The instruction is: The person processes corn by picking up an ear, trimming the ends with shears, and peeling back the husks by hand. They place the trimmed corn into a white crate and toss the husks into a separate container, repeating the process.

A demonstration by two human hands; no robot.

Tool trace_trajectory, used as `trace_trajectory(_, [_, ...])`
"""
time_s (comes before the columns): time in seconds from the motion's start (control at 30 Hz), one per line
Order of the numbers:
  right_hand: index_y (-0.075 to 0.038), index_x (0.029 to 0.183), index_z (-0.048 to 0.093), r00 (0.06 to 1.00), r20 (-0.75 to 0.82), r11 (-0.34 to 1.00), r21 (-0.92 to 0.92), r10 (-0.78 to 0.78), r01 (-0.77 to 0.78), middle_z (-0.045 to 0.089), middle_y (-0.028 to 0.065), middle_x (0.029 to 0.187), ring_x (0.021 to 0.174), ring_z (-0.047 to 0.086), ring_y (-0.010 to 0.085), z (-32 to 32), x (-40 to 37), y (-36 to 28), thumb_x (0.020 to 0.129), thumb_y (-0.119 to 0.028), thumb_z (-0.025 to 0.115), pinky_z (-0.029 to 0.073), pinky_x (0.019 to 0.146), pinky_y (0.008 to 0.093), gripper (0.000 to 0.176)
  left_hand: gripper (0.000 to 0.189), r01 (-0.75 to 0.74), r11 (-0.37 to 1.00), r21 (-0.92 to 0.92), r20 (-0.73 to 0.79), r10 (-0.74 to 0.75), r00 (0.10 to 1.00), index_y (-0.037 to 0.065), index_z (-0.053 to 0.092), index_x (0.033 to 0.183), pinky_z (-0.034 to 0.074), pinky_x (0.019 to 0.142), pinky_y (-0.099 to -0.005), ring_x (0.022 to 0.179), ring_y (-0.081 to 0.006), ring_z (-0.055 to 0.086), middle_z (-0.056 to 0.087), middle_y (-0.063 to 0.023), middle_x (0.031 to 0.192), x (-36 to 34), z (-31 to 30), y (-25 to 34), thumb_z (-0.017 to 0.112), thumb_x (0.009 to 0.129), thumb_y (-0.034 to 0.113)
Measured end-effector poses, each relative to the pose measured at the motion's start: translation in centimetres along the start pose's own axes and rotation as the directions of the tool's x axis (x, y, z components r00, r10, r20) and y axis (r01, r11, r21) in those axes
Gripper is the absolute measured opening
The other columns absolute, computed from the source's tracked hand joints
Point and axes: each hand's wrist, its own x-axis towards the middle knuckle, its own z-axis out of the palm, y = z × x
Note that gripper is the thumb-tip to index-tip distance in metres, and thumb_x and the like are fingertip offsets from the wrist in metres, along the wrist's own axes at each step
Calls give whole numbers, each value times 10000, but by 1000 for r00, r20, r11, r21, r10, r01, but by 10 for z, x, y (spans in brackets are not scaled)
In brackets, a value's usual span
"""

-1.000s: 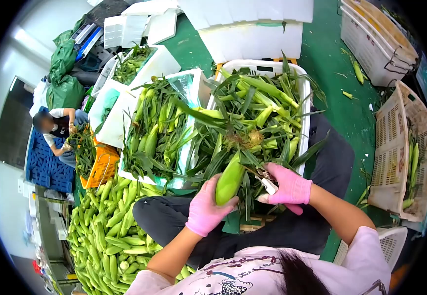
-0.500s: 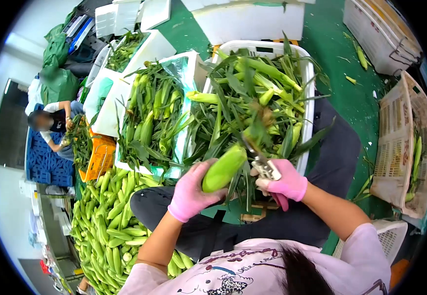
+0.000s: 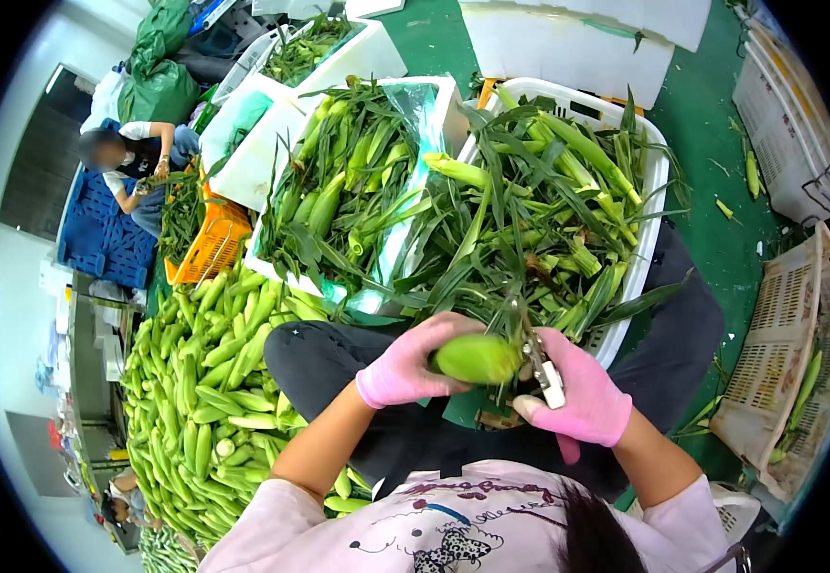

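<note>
My left hand (image 3: 417, 361), in a pink glove, is closed around a green ear of corn (image 3: 477, 359), whose right end is blurred. My right hand (image 3: 582, 390), also gloved in pink, grips pruning shears (image 3: 551, 384) with a white and metal head. The shears' blades are beside the right end of the ear. Husks and leaves (image 3: 520, 229) fill the white basket (image 3: 660, 191) in front of me. To its left stands a foam box (image 3: 446, 100) holding more leafy corn (image 3: 339, 181).
A large pile of trimmed corn (image 3: 210, 392) lies at my left. Beyond it a person (image 3: 133, 158) handles leaves by an orange crate (image 3: 210, 244). Beige crates (image 3: 768, 334) stand at the right, white foam boxes (image 3: 568, 57) ahead. Scattered leaf bits lie on the green floor (image 3: 702, 124).
The view has shifted, moving the boxes and basket rightward. The ear is now level instead of slanting up, and the shears are closer to its end. Loose debris above the basket is gone.
</note>
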Motion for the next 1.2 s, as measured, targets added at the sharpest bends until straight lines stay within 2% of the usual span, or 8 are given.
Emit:
trace_trajectory(0.07, [9,1282,483,998,-52,986,-167,-36,27,613,179,1038,909,632,295,1,1,-8,737,-266,782,518,849,377,680,779,-82,991,108,53,76,996,23,477,1417,409,1073,-324,1212,-186,534,561,-69,1291,-3,1,2,842,728,40])
trace_trajectory(0.2, [9,1296,477,992,-122,1000,-25,9,-12,630,163,1049,945,650,278,1,-20,2,739,-256,784,520,873,374,689,792,162,835,-525,-102,-251,963,18,449,1433,400,1079,-314,1239,-162,506,540,-57,1312,-19,8,-4,813,730,-8])
trace_trajectory(0.43, [25,1181,550,992,120,962,-274,41,-6,634,199,920,809,646,315,3,-12,2,738,-290,794,536,765,387,596,750,-21,1000,-22,121,23,992,23,501,1397,404,1088,-349,1234,-235,540,560,-109,1314,-5,11,-6,821,719,50])
trace_trajectory(0.57, [-7,1137,590,970,85,933,267,227,-242,660,117,802,663,671,227,-7,-10,6,810,-229,727,547,604,353,418,753,4,991,-135,134,14,991,35,507,1395,416,1082,-370,1231,-286,544,568,-128,1291,-5,17,-4,827,713,66])
trace_trajectory(0.63, [-7,1146,555,973,25,581,799,231,-159,664,106,854,665,654,193,-5,-11,8,835,-110,675,559,543,311,349,729,-94,994,-57,59,98,993,37,538,1345,403,1094,-391,1245,-292,531,575,-122,1300,-5,22,-8,819,672,10])
trace_trajectory(0.7, [-3,1180,531,953,-203,624,782,224,20,660,90,901,696,650,175,7,-5,2,845,-102,671,555,550,300,376,726,-156,988,5,1,156,988,37,539,1339,408,1089,-402,1248,-299,528,576,-119,1304,-3,26,-13,815,668,0])
trace_trajectory(1.1, [-71,1127,577,993,30,993,-27,-116,117,585,76,801,687,575,214,2,0,6,828,-121,644,509,699,314,310,790,-77,997,26,251,68,966,56,486,1417,394,1106,-430,1269,-372,495,494,-174,1358,3,17,-7,841,713,105])
trace_trajectory(1.2, [-58,1155,562,999,-3,942,334,46,-42,575,24,900,777,548,134,4,-1,8,836,-119,636,488,743,291,333,812,-71,994,85,38,68,997,29,449,1439,369,1125,-415,1298,-366,475,490,-182,1361,-2,23,-4,827,724,101])
